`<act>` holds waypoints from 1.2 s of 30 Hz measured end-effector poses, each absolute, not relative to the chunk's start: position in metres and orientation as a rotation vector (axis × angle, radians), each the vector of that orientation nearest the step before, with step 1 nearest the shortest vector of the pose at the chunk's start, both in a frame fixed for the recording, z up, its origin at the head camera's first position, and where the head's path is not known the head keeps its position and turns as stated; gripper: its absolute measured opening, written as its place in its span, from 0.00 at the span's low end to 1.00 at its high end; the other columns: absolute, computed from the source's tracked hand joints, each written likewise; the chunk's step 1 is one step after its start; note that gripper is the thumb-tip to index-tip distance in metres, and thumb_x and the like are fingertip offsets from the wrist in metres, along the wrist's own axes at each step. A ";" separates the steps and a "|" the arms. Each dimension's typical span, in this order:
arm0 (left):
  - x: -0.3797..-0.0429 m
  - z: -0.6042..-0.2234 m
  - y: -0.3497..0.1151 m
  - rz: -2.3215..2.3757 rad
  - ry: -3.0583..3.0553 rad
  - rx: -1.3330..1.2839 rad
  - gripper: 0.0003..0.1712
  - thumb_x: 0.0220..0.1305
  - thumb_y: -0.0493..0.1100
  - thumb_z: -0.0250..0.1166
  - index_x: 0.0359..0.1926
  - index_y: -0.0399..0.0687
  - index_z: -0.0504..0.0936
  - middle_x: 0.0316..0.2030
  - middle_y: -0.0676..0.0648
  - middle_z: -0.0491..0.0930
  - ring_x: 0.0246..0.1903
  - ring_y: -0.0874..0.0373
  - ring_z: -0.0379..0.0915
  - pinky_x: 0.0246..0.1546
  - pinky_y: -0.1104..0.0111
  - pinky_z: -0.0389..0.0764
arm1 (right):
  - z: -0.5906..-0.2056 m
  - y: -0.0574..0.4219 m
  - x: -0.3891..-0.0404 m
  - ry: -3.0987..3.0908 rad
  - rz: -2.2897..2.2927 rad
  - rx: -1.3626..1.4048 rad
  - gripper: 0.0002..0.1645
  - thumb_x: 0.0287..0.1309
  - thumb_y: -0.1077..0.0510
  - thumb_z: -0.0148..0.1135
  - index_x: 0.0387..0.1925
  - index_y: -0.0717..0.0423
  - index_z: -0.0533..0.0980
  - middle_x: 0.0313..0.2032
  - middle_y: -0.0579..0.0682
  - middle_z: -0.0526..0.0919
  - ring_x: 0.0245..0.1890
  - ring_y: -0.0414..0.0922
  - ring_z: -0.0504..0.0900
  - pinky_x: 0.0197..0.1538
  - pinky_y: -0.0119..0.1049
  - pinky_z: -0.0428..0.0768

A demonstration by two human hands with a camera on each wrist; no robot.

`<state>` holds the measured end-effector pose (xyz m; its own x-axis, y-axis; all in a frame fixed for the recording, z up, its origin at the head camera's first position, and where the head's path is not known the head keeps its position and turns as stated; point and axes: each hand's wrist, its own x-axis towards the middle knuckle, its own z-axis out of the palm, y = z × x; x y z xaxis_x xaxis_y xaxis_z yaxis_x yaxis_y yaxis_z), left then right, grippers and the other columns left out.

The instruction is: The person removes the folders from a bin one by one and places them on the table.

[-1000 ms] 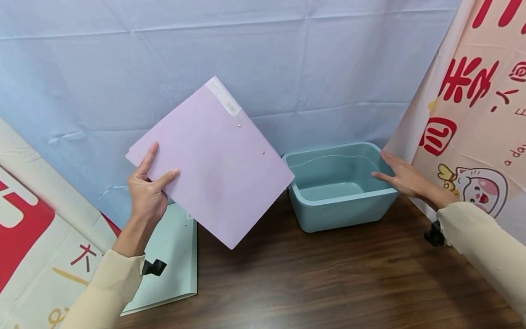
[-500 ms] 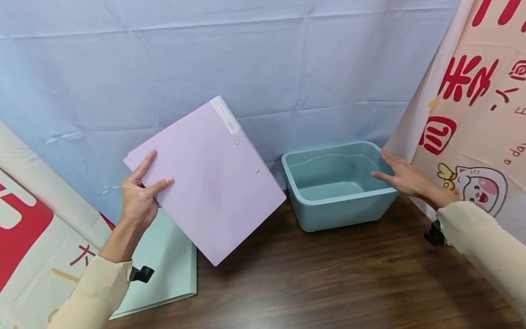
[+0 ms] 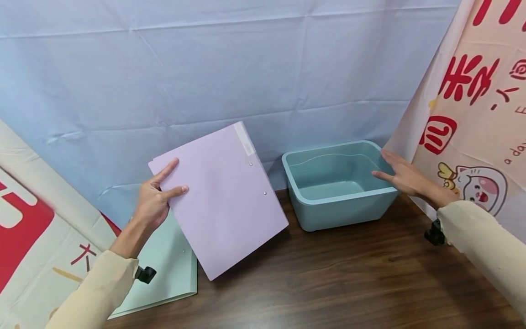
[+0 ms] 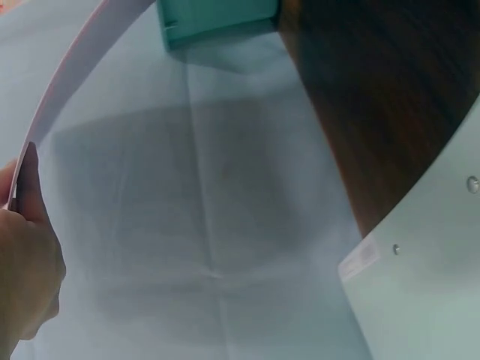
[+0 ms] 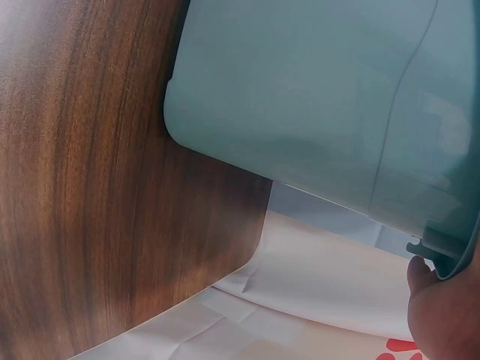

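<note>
In the head view my left hand (image 3: 154, 198) pinches the left edge of a lilac file folder (image 3: 223, 205), thumb and forefinger on the near face. The folder tilts above the table, a white label strip at its top right and two rivets below that. Seen from the left wrist, the lilac folder (image 4: 79, 64) bows slightly. My right hand (image 3: 407, 178) grips the right rim of a teal plastic tub (image 3: 341, 212), thumb on the inner side. From the right wrist, a fingertip (image 5: 420, 274) shows under the tub's rim.
A pale green file folder (image 3: 174, 267) lies on the dark wood table (image 3: 312, 283) at the left, partly behind the lilac one. Blue cloth (image 3: 222, 59) hangs behind. Printed banners (image 3: 472, 119) flank both sides.
My left hand has lowered the lilac folder, first a little left, then back right, turning it more upright. The right hand and the tub have stayed in place.
</note>
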<state>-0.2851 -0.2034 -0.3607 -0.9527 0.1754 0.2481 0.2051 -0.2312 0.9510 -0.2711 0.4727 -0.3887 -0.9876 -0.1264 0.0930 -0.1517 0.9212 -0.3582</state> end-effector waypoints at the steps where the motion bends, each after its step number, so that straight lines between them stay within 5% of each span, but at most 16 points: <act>1: -0.286 -0.363 -0.202 -2.393 -1.966 -0.480 0.50 0.60 0.17 0.68 0.79 0.51 0.68 0.83 0.44 0.54 0.72 0.54 0.64 0.55 0.70 0.84 | -0.389 0.473 -0.271 -3.013 0.573 0.219 0.59 0.75 0.35 0.56 0.85 0.62 0.37 0.82 0.73 0.42 0.80 0.74 0.43 0.71 0.81 0.47; 12: -0.305 -0.386 -0.186 -2.261 -2.257 -0.386 0.51 0.59 0.22 0.73 0.79 0.56 0.69 0.82 0.51 0.57 0.74 0.55 0.63 0.60 0.73 0.79 | -0.387 0.473 -0.271 -3.021 0.569 0.228 0.60 0.75 0.36 0.57 0.85 0.62 0.37 0.82 0.72 0.43 0.80 0.74 0.43 0.72 0.81 0.47; 21: -0.323 -0.401 -0.178 -2.181 -2.392 -0.371 0.50 0.59 0.24 0.75 0.79 0.57 0.70 0.82 0.51 0.58 0.78 0.50 0.57 0.77 0.51 0.62 | -0.390 0.474 -0.272 -3.018 0.582 0.222 0.60 0.75 0.35 0.57 0.85 0.62 0.36 0.82 0.72 0.41 0.80 0.74 0.42 0.72 0.80 0.46; 36: -0.348 -0.431 -0.170 -2.183 -2.527 -0.326 0.48 0.58 0.27 0.77 0.77 0.55 0.73 0.82 0.49 0.58 0.81 0.49 0.50 0.80 0.51 0.57 | -0.388 0.472 -0.271 -3.012 0.561 0.235 0.59 0.75 0.37 0.58 0.84 0.64 0.38 0.82 0.72 0.42 0.80 0.74 0.43 0.73 0.79 0.46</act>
<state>-0.3475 -0.1701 -0.4308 -0.9588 0.2821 -0.0343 0.0070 0.1443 0.9895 -0.2712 0.4716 -0.3879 -0.9860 -0.1371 0.0953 -0.1622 0.9218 -0.3521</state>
